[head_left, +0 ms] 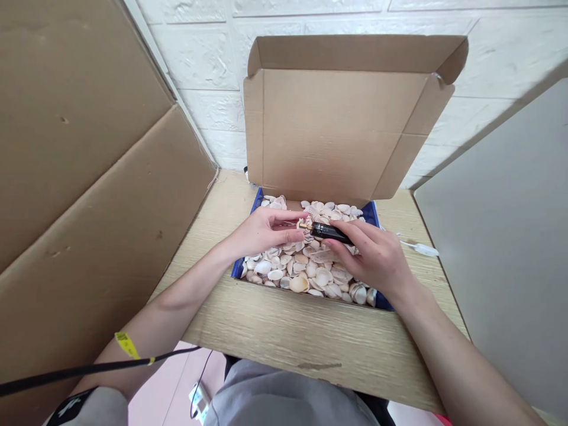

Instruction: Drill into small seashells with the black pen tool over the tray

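Many pale shells (299, 284) fill a blue-sided cardboard box (385, 303) on the wooden table. Over the shells, my right hand (373, 251) grips a small black cylindrical tool (331, 233) whose brass-coloured tip points left. My left hand (266, 229) is at the tip, its fingers closed around a small pale shell (300, 225). The tool's tip touches or nearly touches this shell; the exact contact is too small to make out.
The box's tall lid (328, 130) stands raised against the white brick wall (199, 53). Cardboard (102, 207) walls the left side, and a grey panel (501, 236) the right. A white cable connector (426, 249) lies right of the box. A black cable (89, 370) crosses the lower left.
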A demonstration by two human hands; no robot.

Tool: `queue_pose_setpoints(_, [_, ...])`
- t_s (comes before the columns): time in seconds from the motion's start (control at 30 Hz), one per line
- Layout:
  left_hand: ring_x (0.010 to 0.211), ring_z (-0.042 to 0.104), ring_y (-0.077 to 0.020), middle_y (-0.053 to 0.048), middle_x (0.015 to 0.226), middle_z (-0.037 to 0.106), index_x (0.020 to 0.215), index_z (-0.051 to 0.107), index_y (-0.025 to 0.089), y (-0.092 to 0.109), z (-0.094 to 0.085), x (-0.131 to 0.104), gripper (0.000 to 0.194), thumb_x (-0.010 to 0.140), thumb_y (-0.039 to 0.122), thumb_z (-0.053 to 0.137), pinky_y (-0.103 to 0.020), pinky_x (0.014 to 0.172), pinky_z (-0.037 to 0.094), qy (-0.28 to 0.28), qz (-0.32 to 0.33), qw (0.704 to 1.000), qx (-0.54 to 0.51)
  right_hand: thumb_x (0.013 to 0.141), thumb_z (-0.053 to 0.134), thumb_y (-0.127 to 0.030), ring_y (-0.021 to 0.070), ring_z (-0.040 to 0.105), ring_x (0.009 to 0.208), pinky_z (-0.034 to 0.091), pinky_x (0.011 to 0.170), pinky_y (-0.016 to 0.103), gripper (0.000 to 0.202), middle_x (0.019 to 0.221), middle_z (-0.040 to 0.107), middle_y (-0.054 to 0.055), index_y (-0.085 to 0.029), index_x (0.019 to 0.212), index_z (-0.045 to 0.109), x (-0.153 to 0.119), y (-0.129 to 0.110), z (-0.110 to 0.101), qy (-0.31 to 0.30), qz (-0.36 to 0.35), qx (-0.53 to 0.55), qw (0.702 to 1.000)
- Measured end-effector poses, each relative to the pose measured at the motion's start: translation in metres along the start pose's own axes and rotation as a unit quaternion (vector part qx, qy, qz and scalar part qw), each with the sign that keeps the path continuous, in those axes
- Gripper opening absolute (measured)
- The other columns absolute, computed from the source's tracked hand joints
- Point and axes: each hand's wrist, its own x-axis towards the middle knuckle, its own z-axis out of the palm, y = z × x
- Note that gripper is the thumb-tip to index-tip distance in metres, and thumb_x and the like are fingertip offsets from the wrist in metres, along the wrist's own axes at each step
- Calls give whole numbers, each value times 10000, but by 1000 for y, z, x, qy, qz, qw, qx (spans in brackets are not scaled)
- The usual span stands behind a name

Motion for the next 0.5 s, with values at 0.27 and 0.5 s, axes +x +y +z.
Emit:
queue_pose_setpoints(0.27, [583, 521, -80, -26, 745, 681, 1194, 693, 152, -2, -4, 1, 573, 720, 458, 792, -210, 518, 404, -34, 21, 999, -15, 909, 622, -285, 150, 676, 721, 508, 606, 242, 221, 865, 725, 67, -142, 1077, 597, -1, 0, 0, 3, 11, 19, 1000])
queue_pose_setpoints(0.5, [598, 533, -80, -57, 882, 695, 1198, 677, 149, 2, -2, -1, 519, 757, 403, 777, -209, 514, 418, -16, 21, 1000, -12, 914, 610, -291, 147, 670, 709, 495, 576, 243, 217, 854, 721, 51, -161, 1088, 595, -2, 0, 0, 0, 10, 27, 1000])
